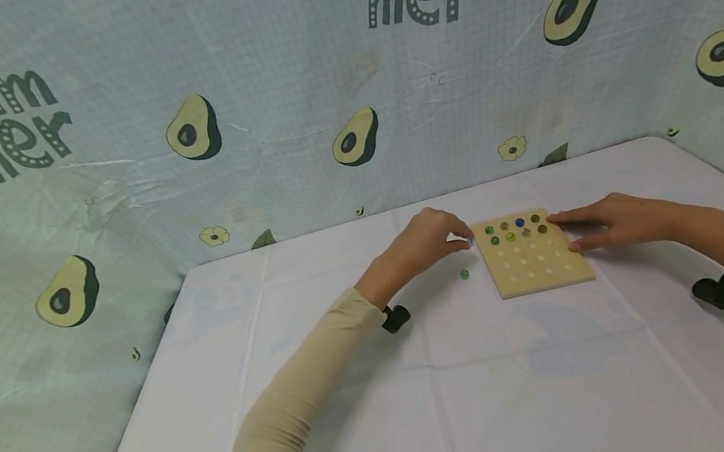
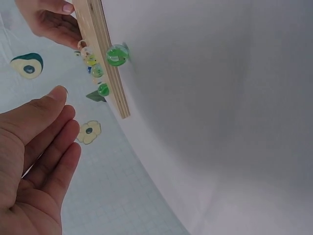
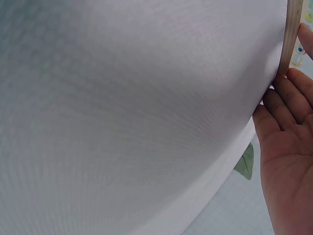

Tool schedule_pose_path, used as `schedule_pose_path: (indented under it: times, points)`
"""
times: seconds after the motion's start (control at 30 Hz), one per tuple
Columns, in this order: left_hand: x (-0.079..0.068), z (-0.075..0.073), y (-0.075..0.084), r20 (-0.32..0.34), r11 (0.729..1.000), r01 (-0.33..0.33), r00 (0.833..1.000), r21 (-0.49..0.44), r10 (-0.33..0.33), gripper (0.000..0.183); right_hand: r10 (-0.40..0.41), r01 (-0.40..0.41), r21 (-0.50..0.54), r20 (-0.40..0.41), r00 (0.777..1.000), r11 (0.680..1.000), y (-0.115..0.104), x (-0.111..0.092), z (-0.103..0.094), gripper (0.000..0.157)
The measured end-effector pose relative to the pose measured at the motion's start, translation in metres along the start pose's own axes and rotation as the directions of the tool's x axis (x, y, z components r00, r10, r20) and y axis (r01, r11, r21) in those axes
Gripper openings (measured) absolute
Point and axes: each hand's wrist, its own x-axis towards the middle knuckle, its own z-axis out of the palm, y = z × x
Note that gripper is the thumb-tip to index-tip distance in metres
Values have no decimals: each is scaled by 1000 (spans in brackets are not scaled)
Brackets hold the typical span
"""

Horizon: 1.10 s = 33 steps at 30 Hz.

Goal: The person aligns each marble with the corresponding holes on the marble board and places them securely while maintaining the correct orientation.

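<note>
A square wooden board (image 1: 538, 276) with rows of shallow hollows lies on the table. Several glass marbles (image 1: 510, 236) fill its two far rows; the nearer hollows hold none. My left hand (image 1: 428, 239) is just beside the board's far left corner. Between its thumb and finger in the head view shows a small bluish marble (image 1: 470, 242); the left wrist view hides it behind the thumb. A loose green marble (image 2: 117, 55) lies on the table left of the board. My right hand (image 1: 622, 218) touches the board's right edge with extended fingers.
A white cloth (image 1: 372, 421) with faint folds covers the table. Behind it hangs a pale curtain (image 1: 276, 78) printed with avocados and lettering. Dark wrist mounts (image 1: 396, 318) sit under both sleeves, close to the tabletop.
</note>
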Motion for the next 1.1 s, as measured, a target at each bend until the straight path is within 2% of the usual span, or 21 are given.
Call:
schedule_pose_path:
  times: [0.4,0.93,1.1]
  points:
    - [6,3,9,15,999,46,999,0,-46,23,6,-6,10,7,1000,1000,0,1,-1,66]
    - [12,11,15,8,1000,18,1000,-24,-18,22,8,-8,7,12,1000,1000,-1,0,0,66]
    - [13,12,17,4,1000,19,1000,-4,-19,23,3,-3,6,9,1000,1000,-1,0,0,66]
